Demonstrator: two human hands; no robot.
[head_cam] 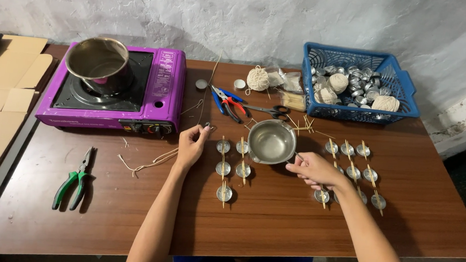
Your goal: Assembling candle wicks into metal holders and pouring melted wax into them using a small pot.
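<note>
Brown table (270,226): your left hand (191,144) pinches a small metal wick tab (208,126) left of the steel bowl (271,141); your right hand (315,168) grips its handle.

One head-worn camera looks steeply down from near onto the wooden table (270,226), facing the wall (241,16).

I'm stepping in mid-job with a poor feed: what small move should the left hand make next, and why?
Probably lower the left hand toward the nearest small metal cup. Its grip pinches a small metal piece with string trailing from it, while the right hand rests by the steel bowl. The cups beside it already carry sticks across their rims.
</note>
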